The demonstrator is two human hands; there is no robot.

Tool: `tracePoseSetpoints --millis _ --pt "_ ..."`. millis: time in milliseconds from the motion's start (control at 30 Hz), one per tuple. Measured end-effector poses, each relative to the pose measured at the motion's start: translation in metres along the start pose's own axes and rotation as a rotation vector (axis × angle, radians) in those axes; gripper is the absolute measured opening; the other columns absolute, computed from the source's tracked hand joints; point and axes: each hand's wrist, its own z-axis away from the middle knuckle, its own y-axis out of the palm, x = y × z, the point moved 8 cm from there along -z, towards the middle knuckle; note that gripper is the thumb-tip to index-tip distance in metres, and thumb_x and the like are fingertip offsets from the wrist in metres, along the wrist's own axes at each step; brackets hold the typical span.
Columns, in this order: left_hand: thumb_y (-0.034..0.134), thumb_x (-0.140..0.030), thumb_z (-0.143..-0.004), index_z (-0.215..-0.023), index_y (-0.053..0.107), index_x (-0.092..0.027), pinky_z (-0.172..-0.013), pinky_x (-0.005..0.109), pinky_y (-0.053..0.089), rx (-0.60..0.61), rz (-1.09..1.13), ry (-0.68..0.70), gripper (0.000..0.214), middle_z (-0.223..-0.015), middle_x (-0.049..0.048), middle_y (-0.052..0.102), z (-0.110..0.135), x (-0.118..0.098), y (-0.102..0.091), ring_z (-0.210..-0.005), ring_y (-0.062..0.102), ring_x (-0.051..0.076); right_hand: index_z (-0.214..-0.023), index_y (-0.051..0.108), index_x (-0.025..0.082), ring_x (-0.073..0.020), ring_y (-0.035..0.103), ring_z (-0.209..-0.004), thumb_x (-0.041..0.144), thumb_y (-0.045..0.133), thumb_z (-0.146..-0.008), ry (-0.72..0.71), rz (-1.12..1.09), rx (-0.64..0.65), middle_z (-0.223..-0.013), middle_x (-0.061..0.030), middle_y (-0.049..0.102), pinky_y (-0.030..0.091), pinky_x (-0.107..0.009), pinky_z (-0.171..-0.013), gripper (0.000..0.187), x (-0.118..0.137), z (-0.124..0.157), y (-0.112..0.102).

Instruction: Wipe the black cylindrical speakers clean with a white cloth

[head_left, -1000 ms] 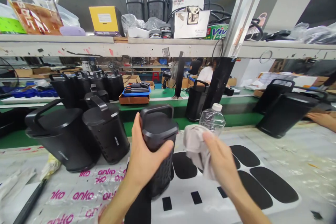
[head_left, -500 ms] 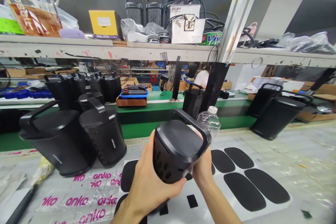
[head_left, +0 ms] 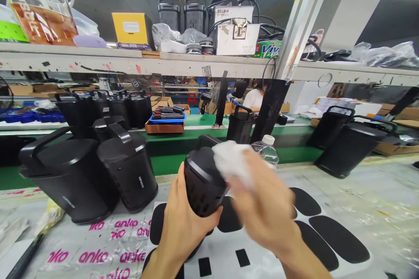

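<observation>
A black handled speaker-like unit (head_left: 204,183) with oval holes in its side is tilted in front of me, above the bench. My left hand (head_left: 188,218) wraps round its lower left side, thumb across the front. A crumpled white cloth or tissue (head_left: 232,161) is in my right hand (head_left: 262,196), which is blurred by motion. The cloth lies against the unit's upper right side and covers part of its top and handle. Below is a white sheet with black rounded pads (head_left: 338,237) and small black squares (head_left: 242,257).
Similar black units stand at left (head_left: 127,170) and right (head_left: 353,148). Behind my right hand is a clear plastic bottle (head_left: 269,150). A brush (head_left: 39,235) lies at far left. The shelf (head_left: 183,63) above holds a white box (head_left: 237,39) and a jug (head_left: 42,13).
My right hand has come off the unit's right side and now presses a white cloth to its top right. The unit has turned and shifted slightly left in my left hand.
</observation>
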Motion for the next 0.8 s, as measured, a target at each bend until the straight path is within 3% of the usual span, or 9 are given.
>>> tracePoseSetpoints --millis 100,200,267,400,500,600,667,767,800 --pt "0.073 -0.036 -0.065 -0.148 0.018 -0.019 -0.094 0.049 0.048 0.0 0.037 0.064 0.101 -0.138 0.0188 0.046 -0.002 0.004 0.001 -0.124 0.049 0.036 -0.091 0.064 0.014 -0.0247 0.058 -0.086 0.014 0.049 -0.086 -0.349 0.395 0.283 -0.087 -0.0105 0.064 0.049 -0.038 -0.075 0.016 0.029 0.003 0.052" --pt "0.073 -0.037 -0.067 -0.149 0.015 -0.023 -0.1 0.048 0.044 0.018 0.099 -0.023 0.101 -0.141 0.0155 0.044 -0.007 0.016 -0.003 -0.127 0.047 0.034 -0.096 0.06 0.01 -0.0229 0.058 -0.084 0.006 0.04 -0.089 -0.561 0.48 0.227 -0.085 -0.0113 0.062 0.048 -0.035 -0.074 0.021 0.043 0.016 0.046" --pt "0.075 -0.038 -0.065 -0.15 0.011 -0.026 -0.104 0.049 0.041 0.044 0.112 -0.074 0.107 -0.143 0.013 0.042 -0.008 0.019 -0.005 -0.13 0.043 0.033 -0.085 0.057 0.015 -0.0156 0.053 -0.066 0.012 0.042 -0.092 -0.446 0.367 0.102 -0.07 -0.0033 0.057 0.045 -0.026 -0.061 0.016 0.037 0.012 0.009" --pt "0.076 -0.04 -0.065 -0.15 0.005 -0.031 -0.104 0.051 0.039 0.064 0.058 -0.086 0.112 -0.144 0.0109 0.038 -0.005 0.009 -0.001 -0.132 0.04 0.033 -0.067 0.047 0.02 -0.0106 0.033 -0.047 0.036 0.046 -0.095 0.037 0.486 -0.241 -0.052 0.0054 0.035 0.028 -0.024 -0.046 0.032 0.005 -0.013 -0.066" --pt "0.078 -0.039 -0.063 -0.15 0.007 -0.03 -0.106 0.055 0.035 0.097 0.075 -0.073 0.113 -0.143 0.0116 0.038 -0.002 -0.004 0.005 -0.133 0.037 0.036 -0.068 0.049 0.021 -0.0135 0.041 -0.053 0.045 0.038 -0.094 0.221 0.57 -0.037 -0.058 0.0013 0.048 0.029 -0.026 -0.053 0.038 -0.017 -0.031 -0.05" --pt "0.082 -0.042 -0.06 -0.151 0.009 -0.031 -0.113 0.055 0.025 0.31 0.248 -0.08 0.117 -0.152 0.011 0.027 0.002 0.002 0.016 -0.14 0.025 0.037 -0.067 0.046 0.021 -0.0154 0.044 -0.055 0.051 0.047 -0.088 0.321 0.644 0.177 -0.062 -0.0005 0.052 0.028 -0.028 -0.054 0.037 -0.048 -0.037 -0.016" --pt "0.076 -0.051 -0.066 -0.152 0.004 -0.031 -0.116 0.052 0.021 0.44 0.418 -0.142 0.114 -0.156 0.0105 0.022 0.007 0.027 0.019 -0.142 0.023 0.034 -0.064 0.045 0.021 -0.0144 0.041 -0.055 0.057 0.057 -0.08 0.393 0.526 0.142 -0.059 0.0014 0.049 0.028 -0.027 -0.053 0.041 -0.072 -0.039 -0.011" --pt "0.063 -0.073 -0.067 -0.152 0.003 -0.015 -0.118 0.05 0.014 0.371 0.463 -0.355 0.119 -0.155 0.0204 0.02 0.017 0.096 0.015 -0.144 0.02 0.036 -0.058 0.049 0.019 -0.0115 0.036 -0.053 0.061 0.066 -0.07 0.47 0.207 0.037 -0.053 0.0041 0.043 0.028 -0.025 -0.05 0.047 -0.1 -0.039 -0.016" --pt "0.06 -0.078 -0.065 -0.152 0.005 -0.011 -0.118 0.051 0.013 0.449 0.477 -0.441 0.122 -0.155 0.023 0.018 0.026 0.115 0.024 -0.144 0.018 0.038 -0.059 0.052 0.019 -0.011 0.035 -0.053 0.06 0.069 -0.068 0.476 0.143 -0.004 -0.054 0.0043 0.043 0.028 -0.024 -0.049 0.046 -0.103 -0.038 -0.021"
